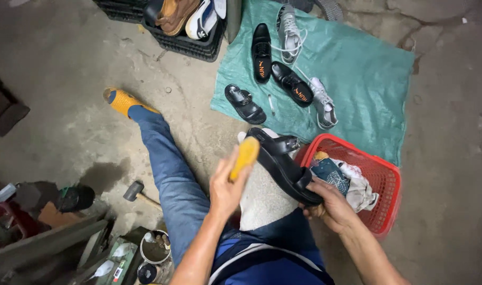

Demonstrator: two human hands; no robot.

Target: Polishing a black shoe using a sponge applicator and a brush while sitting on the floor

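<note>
Near the middle of the view, over my lap, my right hand [328, 203] grips the heel end of a black sandal [283, 161], fingers closed around the sole. My left hand [226, 186] is closed on a yellow brush [244, 157], its head just beside the sandal's strap. I judge the cleaning is in its middle part: far on the green sheet [367, 74], a second black sandal [244, 104], black shoes and grey sneakers lie untouched.

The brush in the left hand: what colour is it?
Yellow-orange; the brush shows in the head view, held in the left hand.
</note>
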